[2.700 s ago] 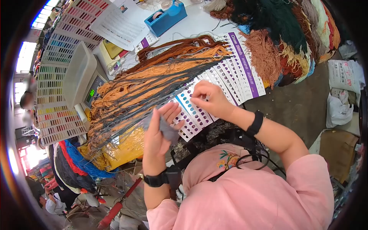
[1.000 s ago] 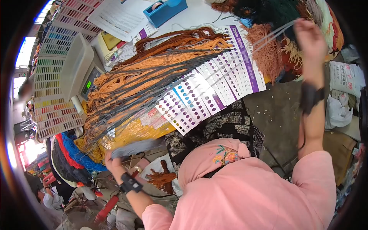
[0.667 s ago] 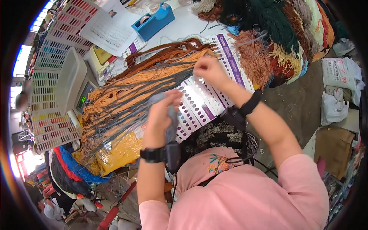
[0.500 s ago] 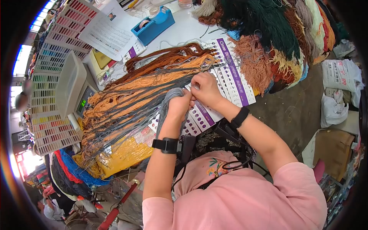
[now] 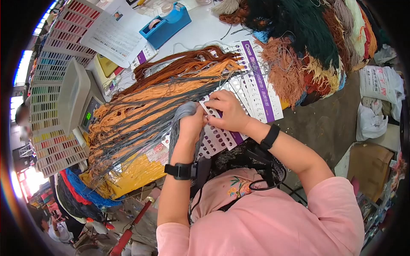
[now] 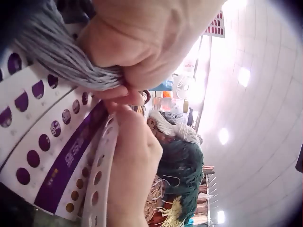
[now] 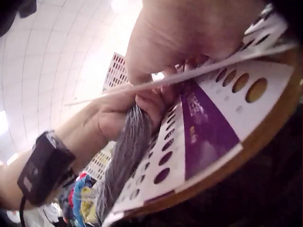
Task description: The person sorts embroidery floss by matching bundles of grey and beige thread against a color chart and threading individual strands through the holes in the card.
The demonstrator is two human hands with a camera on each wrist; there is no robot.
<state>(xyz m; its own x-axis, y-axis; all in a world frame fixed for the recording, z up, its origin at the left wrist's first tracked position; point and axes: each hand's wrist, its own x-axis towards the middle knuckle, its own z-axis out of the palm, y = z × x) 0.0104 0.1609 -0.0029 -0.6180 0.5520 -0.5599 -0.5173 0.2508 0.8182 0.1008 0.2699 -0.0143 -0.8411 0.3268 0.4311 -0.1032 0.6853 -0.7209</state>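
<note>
Our left hand (image 5: pixel 192 126) grips the grey skein (image 5: pixel 181 112); our right hand (image 5: pixel 227 112) pinches the punched card (image 6: pixel 100 187) — we should hold the skein tidy and avoid creasing the card.

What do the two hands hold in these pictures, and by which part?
Left hand: grey thread skein, where its strands gather. Right hand: white punched card, by an edge.

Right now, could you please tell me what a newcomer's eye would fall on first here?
Probably the long orange thread, striped with dark gray strands, spread left of center in the head view. Next might come the gray skein gripped in the left hand, then the dark green thread heaped at upper right.
</note>
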